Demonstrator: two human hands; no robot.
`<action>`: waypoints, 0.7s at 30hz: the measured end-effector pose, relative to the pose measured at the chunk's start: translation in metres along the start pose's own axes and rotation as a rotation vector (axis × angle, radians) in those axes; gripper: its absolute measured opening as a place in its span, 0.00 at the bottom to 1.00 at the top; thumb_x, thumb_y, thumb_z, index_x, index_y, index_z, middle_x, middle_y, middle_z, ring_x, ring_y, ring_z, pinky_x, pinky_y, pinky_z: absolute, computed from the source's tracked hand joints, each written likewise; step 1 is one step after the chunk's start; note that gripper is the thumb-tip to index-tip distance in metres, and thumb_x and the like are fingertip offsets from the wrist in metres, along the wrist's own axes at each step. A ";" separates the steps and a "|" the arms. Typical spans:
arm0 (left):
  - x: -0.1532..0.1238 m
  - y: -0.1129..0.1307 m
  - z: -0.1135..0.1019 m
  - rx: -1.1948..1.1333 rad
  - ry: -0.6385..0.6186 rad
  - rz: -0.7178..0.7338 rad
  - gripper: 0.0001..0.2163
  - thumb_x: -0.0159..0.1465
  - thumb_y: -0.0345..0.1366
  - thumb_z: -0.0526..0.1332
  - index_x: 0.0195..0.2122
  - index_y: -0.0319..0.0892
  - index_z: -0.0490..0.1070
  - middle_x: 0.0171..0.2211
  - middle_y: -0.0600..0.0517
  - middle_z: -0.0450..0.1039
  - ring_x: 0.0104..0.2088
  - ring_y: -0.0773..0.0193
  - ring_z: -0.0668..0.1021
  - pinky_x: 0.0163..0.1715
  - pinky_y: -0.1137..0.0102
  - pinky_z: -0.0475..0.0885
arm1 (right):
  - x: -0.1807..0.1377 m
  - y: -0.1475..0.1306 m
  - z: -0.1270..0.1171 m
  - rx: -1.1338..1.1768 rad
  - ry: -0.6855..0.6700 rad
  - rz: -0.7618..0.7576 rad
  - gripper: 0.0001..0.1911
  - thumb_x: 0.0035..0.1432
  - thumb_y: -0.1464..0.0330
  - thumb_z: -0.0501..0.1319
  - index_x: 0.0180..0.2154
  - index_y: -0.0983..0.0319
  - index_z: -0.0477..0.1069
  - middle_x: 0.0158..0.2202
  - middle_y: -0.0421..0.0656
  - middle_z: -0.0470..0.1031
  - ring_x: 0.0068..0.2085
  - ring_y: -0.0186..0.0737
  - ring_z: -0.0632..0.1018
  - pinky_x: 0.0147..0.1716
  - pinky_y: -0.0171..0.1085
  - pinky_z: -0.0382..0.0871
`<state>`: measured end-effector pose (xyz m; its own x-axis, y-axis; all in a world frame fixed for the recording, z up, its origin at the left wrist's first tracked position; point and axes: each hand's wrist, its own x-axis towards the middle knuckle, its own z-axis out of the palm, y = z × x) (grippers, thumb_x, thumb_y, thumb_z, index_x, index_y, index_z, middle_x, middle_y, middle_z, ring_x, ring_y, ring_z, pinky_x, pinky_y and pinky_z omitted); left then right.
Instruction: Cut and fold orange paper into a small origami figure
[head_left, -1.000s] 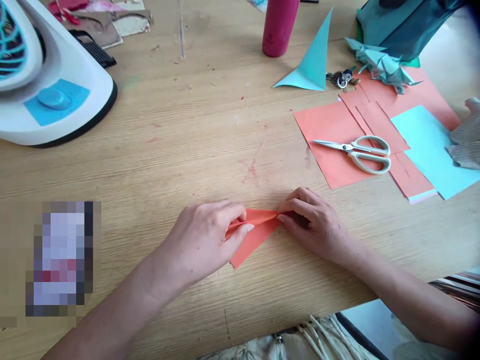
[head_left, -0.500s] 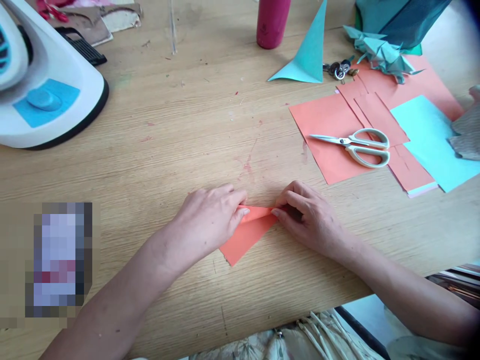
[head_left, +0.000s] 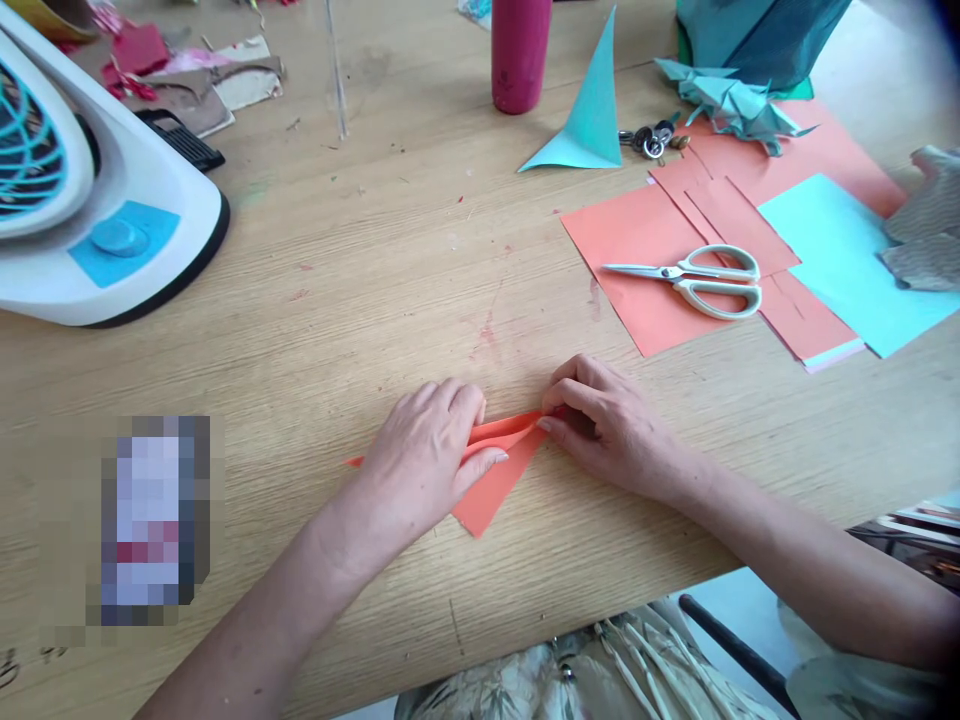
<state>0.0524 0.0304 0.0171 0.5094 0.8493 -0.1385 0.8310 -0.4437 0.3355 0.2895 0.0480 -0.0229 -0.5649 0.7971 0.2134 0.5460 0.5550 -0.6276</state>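
An orange sheet of paper, partly folded, lies on the wooden table with one corner pointing toward me. My left hand lies over its left part, thumb on the raised flap and fingers behind the fold, so the paper is between them. A thin orange tip sticks out to the left of that hand. With thumb and fingertips, my right hand pinches the paper's right corner. Between the hands the fold stands a little apart, showing a gap between the layers. My palms hide parts of the sheet.
White-handled scissors lie on orange sheets at the right, beside a turquoise sheet. Farther back are a folded turquoise piece, keys, a magenta bottle and a turquoise paper figure. A white fan base stands left.
My left thumb has shifted down and straightened, and the fold between my hands has opened wider. The left paper tip now shows. My right hand keeps its pinch. The view has shifted slightly.
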 end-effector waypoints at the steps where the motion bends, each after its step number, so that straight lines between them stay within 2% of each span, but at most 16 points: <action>1: -0.002 0.001 0.001 -0.044 0.009 0.000 0.11 0.64 0.36 0.65 0.39 0.42 0.62 0.37 0.51 0.69 0.37 0.57 0.73 0.38 0.62 0.69 | 0.000 0.000 -0.001 0.010 -0.001 -0.007 0.02 0.63 0.71 0.61 0.36 0.61 0.69 0.40 0.46 0.70 0.40 0.42 0.72 0.40 0.42 0.66; 4: -0.006 0.003 0.003 -0.186 0.021 0.029 0.07 0.67 0.33 0.62 0.42 0.43 0.64 0.39 0.53 0.71 0.39 0.61 0.74 0.39 0.65 0.68 | -0.001 0.000 -0.002 0.042 -0.006 -0.022 0.02 0.66 0.69 0.59 0.38 0.60 0.68 0.42 0.46 0.72 0.41 0.42 0.73 0.41 0.42 0.66; 6: -0.008 0.003 0.003 -0.243 0.015 0.042 0.02 0.69 0.33 0.59 0.39 0.43 0.66 0.38 0.53 0.70 0.39 0.63 0.74 0.39 0.67 0.68 | -0.001 -0.001 -0.003 0.085 -0.011 -0.018 0.03 0.67 0.68 0.58 0.38 0.60 0.67 0.42 0.46 0.73 0.40 0.41 0.73 0.41 0.42 0.66; 9: -0.009 0.004 0.000 -0.301 0.053 0.018 0.06 0.70 0.33 0.58 0.34 0.42 0.67 0.35 0.54 0.69 0.35 0.66 0.73 0.35 0.69 0.67 | -0.003 -0.002 -0.006 0.245 0.001 0.074 0.06 0.67 0.66 0.60 0.43 0.60 0.67 0.39 0.44 0.73 0.36 0.38 0.73 0.37 0.39 0.67; 12: -0.010 0.007 -0.003 -0.331 0.139 0.011 0.05 0.69 0.32 0.58 0.34 0.42 0.69 0.35 0.53 0.70 0.35 0.66 0.73 0.35 0.69 0.67 | -0.005 -0.003 -0.007 0.475 -0.015 0.193 0.10 0.65 0.64 0.62 0.46 0.60 0.67 0.34 0.41 0.72 0.31 0.35 0.71 0.30 0.35 0.67; 18: -0.016 0.018 -0.007 -0.248 0.186 0.049 0.06 0.69 0.28 0.56 0.35 0.42 0.68 0.36 0.52 0.71 0.36 0.64 0.74 0.37 0.68 0.67 | -0.005 -0.001 -0.002 0.839 -0.036 0.308 0.08 0.65 0.62 0.63 0.40 0.60 0.69 0.35 0.41 0.73 0.33 0.35 0.74 0.31 0.35 0.69; 21: -0.019 0.021 -0.009 -0.199 0.197 0.055 0.06 0.69 0.28 0.54 0.34 0.41 0.66 0.35 0.52 0.70 0.36 0.64 0.73 0.36 0.67 0.67 | -0.004 -0.002 -0.003 0.907 -0.005 0.336 0.09 0.63 0.62 0.65 0.37 0.60 0.69 0.33 0.41 0.74 0.33 0.35 0.75 0.32 0.35 0.70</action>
<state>0.0587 0.0077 0.0353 0.4834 0.8732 0.0619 0.7333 -0.4425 0.5163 0.2920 0.0446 -0.0205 -0.4699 0.8787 -0.0842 -0.0047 -0.0978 -0.9952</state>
